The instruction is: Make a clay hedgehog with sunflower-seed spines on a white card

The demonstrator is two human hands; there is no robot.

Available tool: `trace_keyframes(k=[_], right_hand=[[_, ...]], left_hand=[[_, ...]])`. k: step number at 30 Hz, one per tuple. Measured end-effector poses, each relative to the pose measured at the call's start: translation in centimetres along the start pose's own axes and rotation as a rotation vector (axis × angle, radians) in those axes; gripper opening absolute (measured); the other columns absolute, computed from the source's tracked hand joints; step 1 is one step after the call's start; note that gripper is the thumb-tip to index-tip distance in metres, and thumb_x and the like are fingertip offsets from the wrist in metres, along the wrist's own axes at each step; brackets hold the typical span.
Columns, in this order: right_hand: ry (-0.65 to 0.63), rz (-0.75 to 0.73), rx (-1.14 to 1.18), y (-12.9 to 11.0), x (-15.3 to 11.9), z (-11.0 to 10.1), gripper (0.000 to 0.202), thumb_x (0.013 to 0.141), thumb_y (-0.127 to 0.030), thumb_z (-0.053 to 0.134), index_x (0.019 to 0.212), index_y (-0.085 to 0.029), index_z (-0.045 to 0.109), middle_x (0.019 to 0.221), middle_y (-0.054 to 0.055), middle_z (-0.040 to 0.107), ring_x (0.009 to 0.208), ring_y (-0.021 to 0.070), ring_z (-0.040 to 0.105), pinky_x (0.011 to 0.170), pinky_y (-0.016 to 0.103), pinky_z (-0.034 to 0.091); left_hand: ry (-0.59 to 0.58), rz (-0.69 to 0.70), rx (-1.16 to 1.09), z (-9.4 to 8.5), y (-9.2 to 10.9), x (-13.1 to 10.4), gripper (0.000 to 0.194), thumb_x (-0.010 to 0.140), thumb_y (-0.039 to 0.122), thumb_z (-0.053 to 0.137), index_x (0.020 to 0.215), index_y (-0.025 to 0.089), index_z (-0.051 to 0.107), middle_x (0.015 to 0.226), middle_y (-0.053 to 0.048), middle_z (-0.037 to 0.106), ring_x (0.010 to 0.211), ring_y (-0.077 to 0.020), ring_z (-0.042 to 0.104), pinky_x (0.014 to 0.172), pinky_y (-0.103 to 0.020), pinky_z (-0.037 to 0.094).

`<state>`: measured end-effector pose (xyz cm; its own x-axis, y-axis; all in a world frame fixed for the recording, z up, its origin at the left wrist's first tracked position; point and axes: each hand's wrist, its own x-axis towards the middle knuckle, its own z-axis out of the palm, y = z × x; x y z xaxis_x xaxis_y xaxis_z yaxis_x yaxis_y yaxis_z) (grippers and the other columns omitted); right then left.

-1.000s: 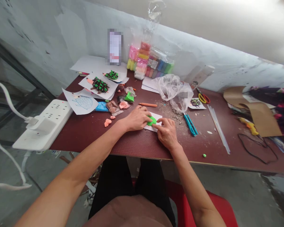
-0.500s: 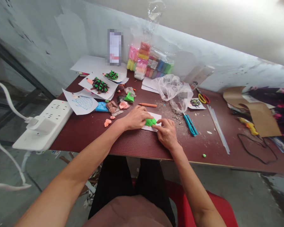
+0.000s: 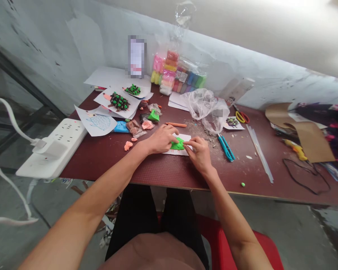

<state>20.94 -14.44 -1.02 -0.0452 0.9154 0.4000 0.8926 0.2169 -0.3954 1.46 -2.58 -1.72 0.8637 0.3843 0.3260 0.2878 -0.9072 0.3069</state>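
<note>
Bright green modelling clay (image 3: 177, 144) lies flattened on a small white paper (image 3: 171, 152) near the table's front edge; short orange lines show on the paper below the clay. My left hand (image 3: 162, 139) rests over the left end of the paper, its fingers apart and one digit pressing on the clay. At the clay's right edge, my right hand (image 3: 199, 152) has thumb and forefinger pinched together on the green. Behind my left hand lies an orange stick-shaped tool (image 3: 175, 125). Part of the clay is hidden under my left fingers.
Blue cutter (image 3: 227, 148), scissors (image 3: 242, 116) and clear glue sticks (image 3: 260, 153) lie to the right. Clay lumps (image 3: 148, 125) and hedgehog models (image 3: 118, 101) on paper sit back left. A plastic bag (image 3: 207, 108) and clay packs (image 3: 171, 73) stand behind. A power strip (image 3: 52, 150) overlaps the left edge.
The paper with the green clay has shifted slightly left. My right fingers have moved up along the clay's right edge and pinch there; more of the paper's lower part shows.
</note>
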Motion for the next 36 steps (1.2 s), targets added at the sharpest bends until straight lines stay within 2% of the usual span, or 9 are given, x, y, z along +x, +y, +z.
trace_keyframes(k=[4,9,12,15,20,27,32,36], right_hand=[[-0.138,-0.002,-0.036,-0.4,1.3,0.2,0.013,0.095,-0.03,0.07,0.095,-0.027,0.082,0.091,0.005,0.07,0.089,0.0223,0.059,0.083,0.037,0.039],[-0.273,-0.034,-0.117,-1.1,2.3,0.1,0.013,0.095,-0.031,0.071,0.103,-0.028,0.082,0.096,0.006,0.073,0.092,0.0225,0.059,0.083,0.036,0.035],[-0.325,-0.051,-0.161,-1.3,2.7,-0.1,0.013,0.095,-0.028,0.072,0.104,-0.027,0.081,0.097,0.006,0.075,0.092,0.0225,0.06,0.082,0.035,0.033],[-0.345,-0.076,-0.236,-1.6,3.1,-0.1,0.009,0.094,-0.025,0.072,0.097,-0.025,0.081,0.091,0.006,0.075,0.089,0.0229,0.061,0.082,0.036,0.033],[-0.345,-0.159,-0.343,-2.3,3.5,0.4,0.012,0.092,-0.021,0.065,0.088,-0.021,0.077,0.084,0.008,0.075,0.084,0.0237,0.061,0.08,0.037,0.033],[-0.334,-0.107,-0.377,-2.4,3.7,1.1,0.01,0.087,-0.019,0.064,0.081,-0.018,0.072,0.08,0.01,0.074,0.079,0.0237,0.062,0.078,0.037,0.033],[-0.255,-0.057,-0.291,-1.8,3.1,1.5,0.01,0.089,-0.018,0.06,0.082,-0.018,0.068,0.082,0.01,0.074,0.081,0.0234,0.063,0.079,0.035,0.035],[-0.142,0.011,-0.098,-1.2,2.2,1.6,0.012,0.09,-0.02,0.057,0.082,-0.02,0.066,0.081,0.006,0.072,0.078,0.0212,0.062,0.079,0.033,0.039]], left_hand=[[0.006,-0.011,-0.056,-0.4,0.0,0.0,0.036,0.085,0.009,0.057,0.101,0.029,0.082,0.11,-0.004,0.078,0.113,-0.0257,0.059,0.098,-0.044,0.041],[0.014,-0.023,-0.1,-1.0,0.2,-0.1,0.034,0.081,0.008,0.056,0.091,0.027,0.083,0.098,-0.002,0.081,0.105,-0.0244,0.059,0.101,-0.046,0.038],[-0.009,-0.028,-0.106,-1.3,0.4,-0.1,0.034,0.079,0.007,0.055,0.087,0.026,0.083,0.095,-0.001,0.081,0.102,-0.0236,0.06,0.102,-0.046,0.038],[-0.031,-0.035,-0.094,-1.5,0.6,0.0,0.034,0.077,0.007,0.055,0.084,0.025,0.083,0.096,-0.002,0.081,0.103,-0.0239,0.061,0.103,-0.047,0.038],[-0.057,-0.038,-0.071,-1.8,0.9,0.0,0.033,0.077,0.007,0.054,0.081,0.025,0.082,0.094,-0.002,0.082,0.103,-0.0238,0.062,0.1,-0.046,0.038],[-0.076,-0.035,-0.045,-2.0,0.9,0.0,0.032,0.079,0.008,0.055,0.084,0.026,0.082,0.095,-0.002,0.081,0.104,-0.0237,0.061,0.098,-0.044,0.036],[-0.084,-0.024,-0.016,-1.9,0.9,0.0,0.03,0.081,0.01,0.056,0.085,0.025,0.082,0.095,-0.003,0.081,0.104,-0.024,0.06,0.096,-0.044,0.036],[-0.075,-0.007,0.007,-1.8,0.9,0.0,0.028,0.082,0.011,0.057,0.083,0.025,0.082,0.097,-0.003,0.081,0.103,-0.0242,0.06,0.096,-0.043,0.036]])
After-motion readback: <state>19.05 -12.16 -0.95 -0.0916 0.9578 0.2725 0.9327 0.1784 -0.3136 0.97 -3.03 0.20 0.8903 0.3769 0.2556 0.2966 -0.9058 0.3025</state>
